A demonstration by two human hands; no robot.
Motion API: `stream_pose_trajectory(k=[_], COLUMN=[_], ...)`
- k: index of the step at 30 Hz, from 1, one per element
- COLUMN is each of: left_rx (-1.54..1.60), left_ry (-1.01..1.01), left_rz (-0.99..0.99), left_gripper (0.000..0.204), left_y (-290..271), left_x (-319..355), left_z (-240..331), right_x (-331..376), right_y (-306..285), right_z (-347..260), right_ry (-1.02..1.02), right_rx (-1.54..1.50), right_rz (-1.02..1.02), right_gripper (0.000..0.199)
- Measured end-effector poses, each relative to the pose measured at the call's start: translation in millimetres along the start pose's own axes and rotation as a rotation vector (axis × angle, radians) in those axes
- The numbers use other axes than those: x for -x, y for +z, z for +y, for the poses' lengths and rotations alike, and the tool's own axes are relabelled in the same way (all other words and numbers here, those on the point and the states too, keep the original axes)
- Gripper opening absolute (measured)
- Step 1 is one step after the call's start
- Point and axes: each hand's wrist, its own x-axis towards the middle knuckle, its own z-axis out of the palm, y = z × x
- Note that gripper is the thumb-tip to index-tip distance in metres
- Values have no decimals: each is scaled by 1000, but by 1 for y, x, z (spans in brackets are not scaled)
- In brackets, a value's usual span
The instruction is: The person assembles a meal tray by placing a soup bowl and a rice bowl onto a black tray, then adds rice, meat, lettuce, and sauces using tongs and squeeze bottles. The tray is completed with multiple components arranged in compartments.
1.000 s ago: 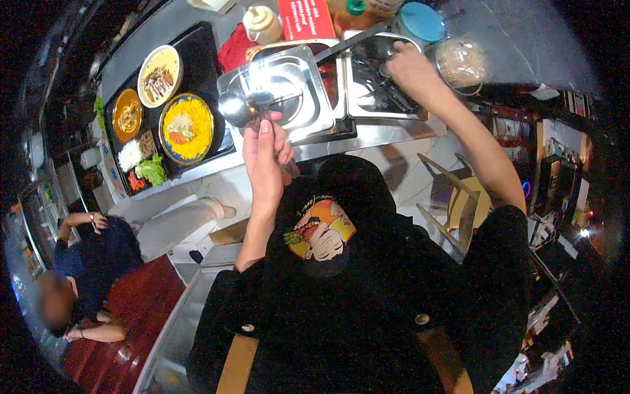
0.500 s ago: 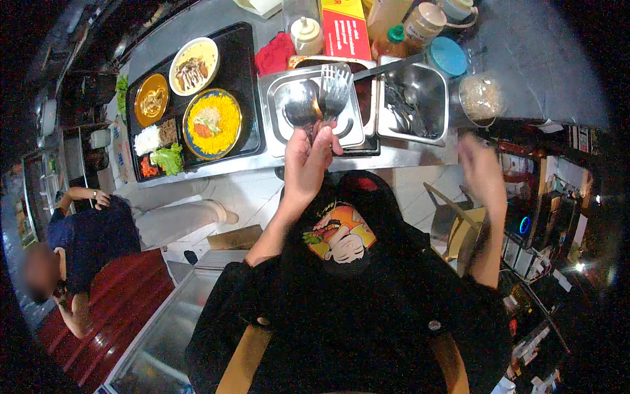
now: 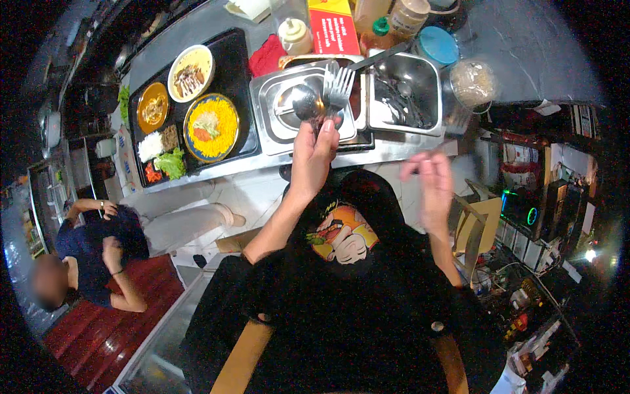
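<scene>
black tray point(image 3: 244, 49) of dishes lies left of steel pans point(image 3: 407, 92).

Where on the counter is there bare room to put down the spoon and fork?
Bare: the grey counter right of the blue lid, and the empty steel pan under the left hand. Crowded: the black tray of dishes and the bottles behind.

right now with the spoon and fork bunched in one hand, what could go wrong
1. The left hand pinches the spoon and fork together low on their handles; one could slip into the steel pan.
2. The right hand is blurred and empty, near the counter edge, so it might knock the jar.
</scene>
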Motion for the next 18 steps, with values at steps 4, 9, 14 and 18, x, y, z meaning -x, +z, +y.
stream_pose_trajectory(k=[4,9,14,18], left_rx=[-88,-376,-131,-450], left_ry=[172,74,300,340], left_rz=[8,-114,-30,-614], left_gripper=[30,32,48,24], left_y=[-3,-17,-38,-26], left_x=[1,12,9,32], left_z=[-33,-13,6,-52], right_x=[-11,-1,13,30], right_y=[58,69,53,47], right_z=[1,19,31,52], right_ry=[271,93,142,346], right_rx=[70,408,85,-625], right_rz=[-390,-441,-242,262], right_gripper=[23,20,35,37])
